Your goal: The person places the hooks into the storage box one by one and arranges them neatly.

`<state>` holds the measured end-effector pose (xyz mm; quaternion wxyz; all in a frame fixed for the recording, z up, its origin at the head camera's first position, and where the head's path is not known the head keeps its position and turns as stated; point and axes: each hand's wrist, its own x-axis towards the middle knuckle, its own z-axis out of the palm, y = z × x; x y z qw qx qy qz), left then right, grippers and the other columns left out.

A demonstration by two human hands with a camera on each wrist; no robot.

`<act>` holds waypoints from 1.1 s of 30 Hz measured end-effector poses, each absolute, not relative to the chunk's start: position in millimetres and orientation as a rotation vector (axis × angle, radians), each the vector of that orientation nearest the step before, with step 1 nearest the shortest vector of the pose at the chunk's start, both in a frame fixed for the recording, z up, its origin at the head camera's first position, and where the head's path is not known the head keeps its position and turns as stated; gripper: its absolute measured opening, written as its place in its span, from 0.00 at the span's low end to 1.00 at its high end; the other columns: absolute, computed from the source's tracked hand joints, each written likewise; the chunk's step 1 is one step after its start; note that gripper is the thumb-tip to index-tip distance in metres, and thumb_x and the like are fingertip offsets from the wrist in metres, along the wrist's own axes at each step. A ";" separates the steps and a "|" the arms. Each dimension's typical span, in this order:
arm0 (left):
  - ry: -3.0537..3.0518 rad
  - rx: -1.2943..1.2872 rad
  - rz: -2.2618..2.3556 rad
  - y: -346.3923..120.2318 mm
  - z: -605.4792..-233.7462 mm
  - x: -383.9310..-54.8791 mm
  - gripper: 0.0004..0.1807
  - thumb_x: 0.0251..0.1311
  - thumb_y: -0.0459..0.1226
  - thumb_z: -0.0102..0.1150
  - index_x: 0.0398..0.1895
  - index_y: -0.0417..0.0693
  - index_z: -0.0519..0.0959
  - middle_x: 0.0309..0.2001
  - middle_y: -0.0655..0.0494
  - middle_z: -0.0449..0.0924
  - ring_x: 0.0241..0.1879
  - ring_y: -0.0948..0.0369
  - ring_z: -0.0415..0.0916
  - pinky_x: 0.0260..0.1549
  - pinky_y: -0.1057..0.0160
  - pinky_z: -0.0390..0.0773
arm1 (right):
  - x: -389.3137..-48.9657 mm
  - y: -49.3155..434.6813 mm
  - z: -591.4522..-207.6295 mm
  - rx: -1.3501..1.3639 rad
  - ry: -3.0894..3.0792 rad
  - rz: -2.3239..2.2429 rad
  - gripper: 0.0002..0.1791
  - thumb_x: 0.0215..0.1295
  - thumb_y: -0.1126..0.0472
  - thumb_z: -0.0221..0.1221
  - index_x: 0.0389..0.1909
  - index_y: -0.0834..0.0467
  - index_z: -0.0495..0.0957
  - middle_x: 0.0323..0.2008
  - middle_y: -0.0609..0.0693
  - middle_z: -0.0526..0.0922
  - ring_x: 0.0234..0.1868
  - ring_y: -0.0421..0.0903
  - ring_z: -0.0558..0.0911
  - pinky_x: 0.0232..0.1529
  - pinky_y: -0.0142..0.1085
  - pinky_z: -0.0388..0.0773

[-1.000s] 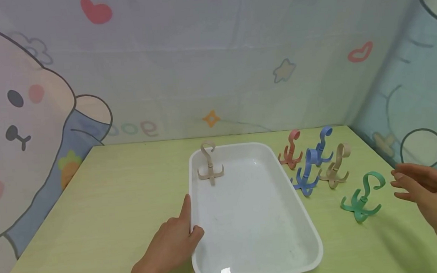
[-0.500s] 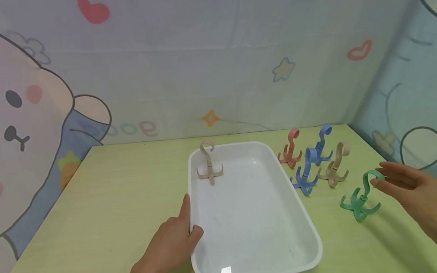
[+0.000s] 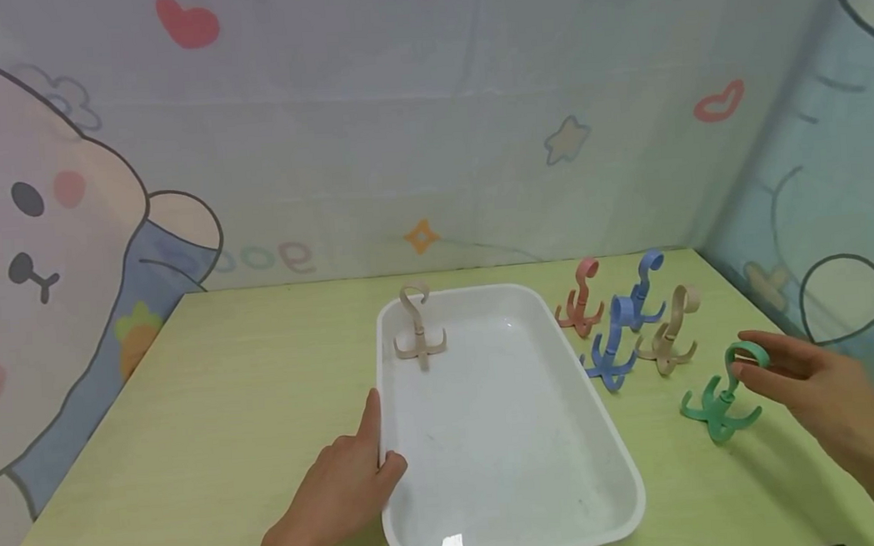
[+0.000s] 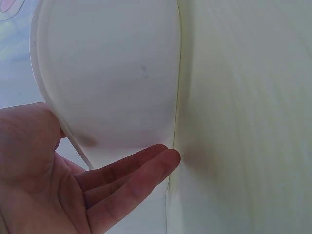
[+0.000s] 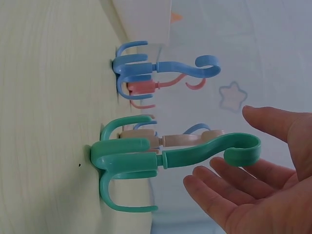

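Observation:
My left hand (image 3: pixel 343 489) is at the left side of a white tray (image 3: pixel 522 502), thumb over the rim and fingers along the outer wall. In the left wrist view, its fingers (image 4: pixel 131 190) reach down to the tray's bottom edge. My right hand (image 3: pixel 827 391) is around the curled top of a green multi-prong hook (image 3: pixel 722 410) that stands on the table. The right wrist view has the thumb and fingers (image 5: pixel 219 197) spread on either side of the green hook's curl, with a gap between. One beige hook (image 3: pixel 420 341) stands inside the tray at its far left corner.
Right of the tray, on the pale green table (image 3: pixel 248 385), stand a red hook (image 3: pixel 580 310), a front blue hook (image 3: pixel 613 354), a rear blue hook (image 3: pixel 644 294) and another beige hook (image 3: pixel 672 342). A printed cloth wall (image 3: pixel 476 179) borders the back.
My right hand has moved left from beside the green hook until its thumb and fingers are about the hook's curl. The left hand and the tray stay put.

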<state>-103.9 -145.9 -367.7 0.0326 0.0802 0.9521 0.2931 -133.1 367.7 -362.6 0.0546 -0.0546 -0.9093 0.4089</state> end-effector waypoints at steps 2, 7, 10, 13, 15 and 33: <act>2.937 0.252 0.901 -145.9 -368.1 -104.0 0.45 0.65 0.38 0.51 0.85 0.37 0.49 0.22 0.57 0.75 0.26 0.61 0.72 0.31 0.60 0.71 | -134.1 366.9 -362.6 -0.154 -2.782 1.223 0.36 0.73 0.42 0.63 0.78 0.49 0.70 0.43 0.12 0.76 0.44 0.10 0.71 0.36 0.21 0.71; 2.954 0.255 0.891 -146.1 -369.1 -104.3 0.45 0.65 0.39 0.52 0.85 0.36 0.51 0.26 0.54 0.80 0.28 0.61 0.75 0.34 0.58 0.74 | -136.7 365.4 -362.2 -0.134 -2.819 1.279 0.37 0.76 0.42 0.61 0.80 0.51 0.67 0.44 0.14 0.78 0.44 0.13 0.75 0.41 0.26 0.76; 2.951 0.248 0.887 -146.3 -369.5 -104.6 0.45 0.65 0.39 0.52 0.85 0.36 0.50 0.26 0.53 0.80 0.28 0.61 0.75 0.35 0.58 0.75 | -137.9 364.5 -363.2 -0.118 -2.788 1.383 0.35 0.77 0.43 0.60 0.79 0.51 0.68 0.45 0.15 0.79 0.44 0.18 0.81 0.42 0.26 0.80; 2.946 0.246 0.887 -146.2 -369.4 -104.7 0.45 0.65 0.39 0.51 0.85 0.36 0.50 0.24 0.54 0.78 0.27 0.60 0.74 0.34 0.59 0.74 | -138.2 363.4 -364.9 -0.067 -2.723 1.443 0.29 0.77 0.47 0.60 0.75 0.51 0.73 0.45 0.17 0.81 0.44 0.22 0.84 0.40 0.23 0.82; 2.947 0.246 0.888 -146.1 -369.1 -104.6 0.45 0.65 0.39 0.51 0.85 0.36 0.50 0.23 0.55 0.77 0.27 0.60 0.73 0.34 0.59 0.74 | -138.3 362.8 -365.2 -0.034 -2.678 1.483 0.24 0.78 0.50 0.60 0.71 0.49 0.77 0.45 0.18 0.82 0.44 0.24 0.86 0.42 0.22 0.82; 2.923 0.244 0.901 -146.5 -368.5 -104.3 0.46 0.66 0.39 0.50 0.85 0.38 0.48 0.20 0.56 0.73 0.25 0.61 0.71 0.30 0.61 0.70 | -137.0 354.1 -355.4 0.026 -2.400 1.876 0.12 0.76 0.61 0.63 0.53 0.45 0.89 0.42 0.36 0.92 0.41 0.34 0.91 0.44 0.23 0.83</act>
